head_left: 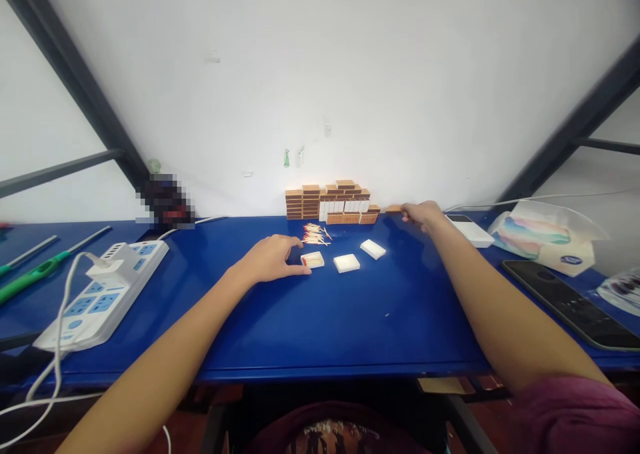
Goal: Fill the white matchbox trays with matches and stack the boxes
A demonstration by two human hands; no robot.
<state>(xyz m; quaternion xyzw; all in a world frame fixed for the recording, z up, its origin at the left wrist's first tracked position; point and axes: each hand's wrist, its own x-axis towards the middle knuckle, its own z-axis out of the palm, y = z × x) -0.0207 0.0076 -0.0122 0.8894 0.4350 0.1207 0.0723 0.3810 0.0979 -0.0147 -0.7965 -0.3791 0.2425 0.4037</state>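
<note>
On the left side of the desk, my left hand point(274, 258) has thumb and fingers apart at the near left of a small white matchbox tray point(315, 261) with a few red-tipped matches in it. A loose pile of matches point(314, 234) lies just beyond that tray. My right hand point(423, 215) reaches to the back of the desk, its fingers closed at the end of a flat orange-brown matchbox cover point(393, 209). Between the hands are two more white trays, a nearer one point(347, 263) and one turned at an angle point(373, 249); both look plain white on top.
Stacked matchboxes point(345, 202) stand against the wall. At left are a white power strip point(107, 301) with cables and a green-handled tool point(45, 267). At right lie a white device point(470, 230), a tissue pack point(543, 237) and a dark phone point(570, 302).
</note>
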